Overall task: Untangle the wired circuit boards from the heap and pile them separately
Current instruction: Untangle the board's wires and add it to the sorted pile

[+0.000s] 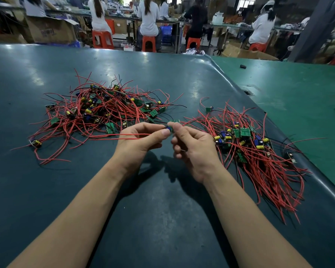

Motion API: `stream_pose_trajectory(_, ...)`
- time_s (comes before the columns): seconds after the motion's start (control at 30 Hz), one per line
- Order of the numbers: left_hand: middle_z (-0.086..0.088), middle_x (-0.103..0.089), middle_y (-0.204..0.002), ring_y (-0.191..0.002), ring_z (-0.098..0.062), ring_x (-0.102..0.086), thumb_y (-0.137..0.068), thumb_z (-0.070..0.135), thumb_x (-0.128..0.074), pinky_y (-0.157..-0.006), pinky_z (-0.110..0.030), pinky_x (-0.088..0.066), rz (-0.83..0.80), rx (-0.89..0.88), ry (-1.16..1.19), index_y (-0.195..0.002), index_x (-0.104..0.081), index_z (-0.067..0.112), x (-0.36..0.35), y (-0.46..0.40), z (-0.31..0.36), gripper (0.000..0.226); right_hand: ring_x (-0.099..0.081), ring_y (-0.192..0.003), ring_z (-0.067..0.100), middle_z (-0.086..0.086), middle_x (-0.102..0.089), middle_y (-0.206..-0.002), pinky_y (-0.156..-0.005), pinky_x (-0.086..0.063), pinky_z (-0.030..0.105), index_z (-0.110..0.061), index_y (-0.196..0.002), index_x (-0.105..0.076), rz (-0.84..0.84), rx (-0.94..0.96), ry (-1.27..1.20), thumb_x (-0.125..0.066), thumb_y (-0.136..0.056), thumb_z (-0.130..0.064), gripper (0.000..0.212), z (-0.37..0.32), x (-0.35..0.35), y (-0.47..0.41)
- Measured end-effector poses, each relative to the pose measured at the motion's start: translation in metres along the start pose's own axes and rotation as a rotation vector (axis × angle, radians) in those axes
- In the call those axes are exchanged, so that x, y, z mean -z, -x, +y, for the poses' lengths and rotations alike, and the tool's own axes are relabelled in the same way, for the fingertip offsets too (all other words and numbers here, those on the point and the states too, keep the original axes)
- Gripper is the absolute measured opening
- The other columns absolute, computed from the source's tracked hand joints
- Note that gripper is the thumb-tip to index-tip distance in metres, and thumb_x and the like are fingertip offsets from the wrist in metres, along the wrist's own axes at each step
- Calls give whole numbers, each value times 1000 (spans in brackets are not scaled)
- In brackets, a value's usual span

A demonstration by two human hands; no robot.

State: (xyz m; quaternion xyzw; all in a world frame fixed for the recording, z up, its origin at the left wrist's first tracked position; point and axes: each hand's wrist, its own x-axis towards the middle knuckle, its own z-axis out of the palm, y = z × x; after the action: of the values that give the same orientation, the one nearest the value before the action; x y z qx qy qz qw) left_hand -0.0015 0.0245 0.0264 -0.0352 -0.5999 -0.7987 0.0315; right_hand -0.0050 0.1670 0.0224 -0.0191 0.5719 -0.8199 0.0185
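We note both grips pinching one small green circuit board with blue capacitor (169, 129) — left hand (141, 140), right hand (193, 146); its red wires (124, 136) trail left, the sorted pile of boards (255, 149) lies nearer our right.

A dark teal bench (162, 219) carries a tangled heap (103, 111) of red-wired circuit boards on its left part and a separate pile (255, 147) of them on its right. One lone board (35, 143) lies at the heap's near-left edge.

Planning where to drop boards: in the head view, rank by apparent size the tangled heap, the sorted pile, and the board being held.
1-2. Tangled heap and sorted pile: similar; pile sits nearer, so unsure.
3. Held board: smallest.
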Motion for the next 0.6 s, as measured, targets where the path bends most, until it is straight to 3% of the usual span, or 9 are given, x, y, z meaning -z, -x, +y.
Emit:
stream_pose_trajectory(0.1,-1,-72,-73,-67,-11,-64,-59,21,-80,-66,-21,-55,-6,-9,-88,-78,-73,13,-4,2,-1,22,-40,-43,6,-4,-52,-54,-39,-33,16,-1,-90,-74,110,50,17,-67,-91,-17,17,-1,3,-4)
stream_pose_trajectory(0.3,-6,-70,-72,-68,-14,-63,-54,19,-80,-66,-21,-53,-65,15,-32,-70,-73,12,-2,3,4,18,-39,-42,4,-9,-51,-50,-40,-32,18,-14,-67,-73,447,263,5,-68,-91,-14,25,-7,22,-15)
stream_pose_trajectory(0.4,-8,-69,-73,-69,-15,-63,-55,17,-80,-66,-21,-53,-126,18,-12,-71,-73,12,-2,6,5,18,-43,-55,10,-10,-56,-64,-56,-38,27,-11,-91,-77,562,423,231,-66,-92,-17,12,-5,26,-17)
stream_pose_trajectory(0.5,-8,-69,-73,-70,-16,-62,-56,18,-80,-67,-23,-52,-133,27,-31,-70,-73,12,-1,6,6,17,-48,-66,18,0,-61,-84,-65,-41,33,-13,-110,-73,573,445,294,-63,-94,-16,19,-3,27,-18)
stream_pose_trajectory(0.6,-8,-69,-72,-69,-16,-62,-55,18,-79,-67,-23,-51,-110,44,-15,-70,-72,11,-1,6,7,18,-53,-58,15,-4,-62,-77,-59,-44,28,-13,-115,-69,539,487,414,-57,-97,-17,21,-4,26,-15)
